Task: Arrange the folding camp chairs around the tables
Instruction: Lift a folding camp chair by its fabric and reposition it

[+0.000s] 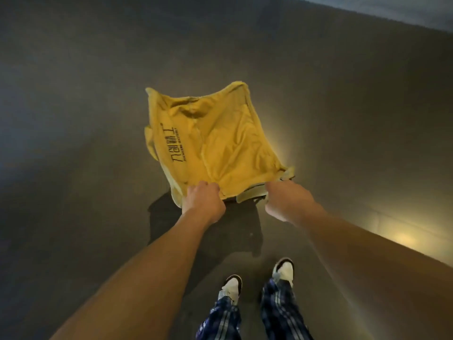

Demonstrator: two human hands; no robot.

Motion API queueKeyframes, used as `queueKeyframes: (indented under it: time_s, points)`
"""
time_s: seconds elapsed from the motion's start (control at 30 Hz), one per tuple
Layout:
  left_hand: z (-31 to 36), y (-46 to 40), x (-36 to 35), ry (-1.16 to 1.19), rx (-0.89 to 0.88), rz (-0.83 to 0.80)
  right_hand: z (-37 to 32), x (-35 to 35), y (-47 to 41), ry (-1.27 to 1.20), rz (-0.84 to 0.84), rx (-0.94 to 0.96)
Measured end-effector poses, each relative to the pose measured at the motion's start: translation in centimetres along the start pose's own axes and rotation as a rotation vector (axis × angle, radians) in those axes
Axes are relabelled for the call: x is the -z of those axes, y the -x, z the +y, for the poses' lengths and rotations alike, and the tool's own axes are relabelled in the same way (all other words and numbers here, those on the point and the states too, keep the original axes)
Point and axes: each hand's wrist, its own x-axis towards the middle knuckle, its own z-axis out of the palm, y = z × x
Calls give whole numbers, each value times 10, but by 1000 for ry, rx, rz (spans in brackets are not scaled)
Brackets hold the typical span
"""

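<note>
A yellow folding camp chair [215, 143] with black print on its fabric is held out in front of me above a dark floor. My left hand [204, 201] grips the near left edge of the fabric. At the near right corner, my right hand [285, 200] is closed on the edge by a grey strap. The chair's frame is mostly hidden under the fabric; only its dark shadow shows below. No table is in view.
Dark grey floor [85, 119] spreads all around. My feet in white shoes [257, 278] stand just behind the chair. A pale strip, a wall or step, runs along the upper right [404, 11]. Light glares on the floor at the right.
</note>
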Motion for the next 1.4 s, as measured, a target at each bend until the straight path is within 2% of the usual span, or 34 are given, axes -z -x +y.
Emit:
queueKeyframes:
  time_s: [0.1, 0.17, 0.37, 0.43, 0.5, 0.57, 0.63, 0.67, 0.7, 0.8, 0.87, 0.97, 1.03, 1.17, 1.33, 1.4]
  points:
    - [-31, -20, 4, 106, 299, 58, -30, -5, -43, 64, -50, 153]
    - [-48, -31, 1, 167, 376, 6, -47, -11, -64, 92, -80, 231]
    - [-79, -68, -23, 492, 391, -72, -75, -41, -111, 186, -212, 446]
    - [-76, -68, -31, 381, 394, -37, -80, -52, -114, 229, -228, 481]
    - [-70, -65, -37, 265, 320, -84, -89, -62, -115, 175, -237, 508]
    - [-62, -63, -41, 219, 151, -242, -95, -65, -120, 72, -236, 468]
    - [-50, -65, -37, 217, 16, -408, -91, -62, -126, -9, -202, 322]
    - [-44, -67, -33, 208, -14, -438, -87, -60, -131, -29, -184, 257]
    - [-36, -73, -28, 211, -22, -406, -81, -55, -136, -33, -185, 215]
    - [-25, -91, -19, 229, 32, -147, -65, -47, -143, 15, -323, 136]
    - [-24, -100, -12, 154, 32, -63, -52, -50, -139, 26, -405, 114]
    - [-22, -110, 1, 5, 81, 22, -31, -62, -130, 110, -323, 180]
    - [-21, -114, 5, -150, 159, 67, -22, -67, -127, 131, -305, 141]
    - [-25, -126, 4, -359, 198, 52, -13, -76, -123, 52, -358, -39]
    - [-24, -161, 6, -494, 165, -10, -10, -89, -124, -51, -311, -92]
    - [-26, -167, 9, -509, 222, -44, -6, -85, -120, -29, -328, -73]
